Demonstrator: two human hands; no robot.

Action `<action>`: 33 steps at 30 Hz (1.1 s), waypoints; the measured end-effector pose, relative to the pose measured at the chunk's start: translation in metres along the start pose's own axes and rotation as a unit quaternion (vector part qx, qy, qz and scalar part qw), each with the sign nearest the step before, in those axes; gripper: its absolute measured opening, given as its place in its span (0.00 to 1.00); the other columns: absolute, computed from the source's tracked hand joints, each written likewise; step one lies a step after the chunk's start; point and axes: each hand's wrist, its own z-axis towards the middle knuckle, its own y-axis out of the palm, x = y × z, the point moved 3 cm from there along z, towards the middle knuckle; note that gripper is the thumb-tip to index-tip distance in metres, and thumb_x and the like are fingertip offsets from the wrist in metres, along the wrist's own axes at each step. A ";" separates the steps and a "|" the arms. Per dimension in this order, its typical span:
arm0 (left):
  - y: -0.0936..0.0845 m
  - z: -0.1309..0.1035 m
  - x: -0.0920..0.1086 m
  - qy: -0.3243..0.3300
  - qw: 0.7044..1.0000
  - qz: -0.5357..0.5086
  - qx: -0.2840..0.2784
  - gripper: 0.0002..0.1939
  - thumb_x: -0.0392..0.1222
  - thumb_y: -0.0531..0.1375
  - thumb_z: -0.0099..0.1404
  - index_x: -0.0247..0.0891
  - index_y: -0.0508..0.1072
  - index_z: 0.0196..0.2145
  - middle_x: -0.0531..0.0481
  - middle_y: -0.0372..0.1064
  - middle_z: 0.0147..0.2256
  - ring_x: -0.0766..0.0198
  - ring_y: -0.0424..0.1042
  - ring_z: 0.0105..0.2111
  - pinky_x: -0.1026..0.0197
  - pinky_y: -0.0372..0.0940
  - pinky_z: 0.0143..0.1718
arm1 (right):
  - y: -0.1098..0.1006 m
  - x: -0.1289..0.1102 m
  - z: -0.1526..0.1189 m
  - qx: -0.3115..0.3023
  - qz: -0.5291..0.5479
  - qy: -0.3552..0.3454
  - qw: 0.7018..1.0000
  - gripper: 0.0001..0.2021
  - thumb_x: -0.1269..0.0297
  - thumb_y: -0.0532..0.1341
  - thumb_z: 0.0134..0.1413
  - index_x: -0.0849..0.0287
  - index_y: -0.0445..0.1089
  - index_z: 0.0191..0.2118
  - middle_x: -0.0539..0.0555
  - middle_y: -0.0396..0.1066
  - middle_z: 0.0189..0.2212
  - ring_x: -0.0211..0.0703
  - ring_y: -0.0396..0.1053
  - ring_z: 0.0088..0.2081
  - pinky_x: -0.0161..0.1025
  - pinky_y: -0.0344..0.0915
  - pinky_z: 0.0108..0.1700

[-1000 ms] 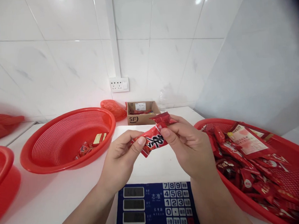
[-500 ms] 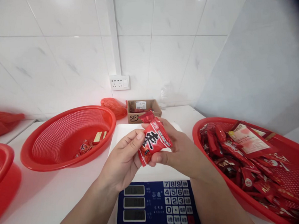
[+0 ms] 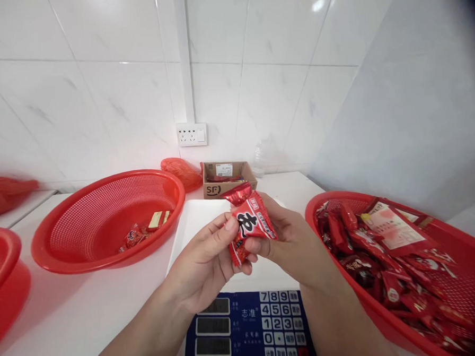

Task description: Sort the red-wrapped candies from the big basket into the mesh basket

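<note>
Both hands hold a small red snack packet (image 3: pixel 257 215) with a large black character and white lettering, above the white pan of a scale (image 3: pixel 192 223). My left hand (image 3: pixel 207 254) pinches its left side, thumb on the front. The thumb of my right hand (image 3: pixel 291 244) presses the lower right, the other fingers being behind. A shiny red wrapper (image 3: pixel 237 194) sticks up at the packet's upper left; whether it belongs to a second packet I cannot tell. Below the hands lies the scale's blue keypad panel (image 3: pixel 249 339), partly covered by my forearms.
A red basket (image 3: pixel 102 187) at left holds a few packets. Another red basket (image 3: pixel 459 238) at right is piled with red packets (image 3: pixel 385 266). Part of a third basket (image 3: pixel 2 254) shows far left. Behind stand a cardboard box (image 3: pixel 212 190) and a red plastic bag (image 3: pixel 181 173).
The packet has turned slightly and shifted a little to the right in both hands. More of the shiny red wrapper shows at its top. The view has tilted slightly.
</note>
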 end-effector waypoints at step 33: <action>-0.004 0.001 -0.003 -0.010 0.998 0.062 0.016 0.21 0.58 0.74 0.52 0.35 0.80 0.29 0.51 0.72 0.25 0.70 0.73 0.25 0.71 0.70 0.24 | 0.005 0.002 0.000 0.001 0.109 0.063 0.992 0.16 0.67 0.79 0.40 0.49 0.80 0.38 0.49 0.69 0.49 0.27 0.68 0.20 0.30 0.74 0.19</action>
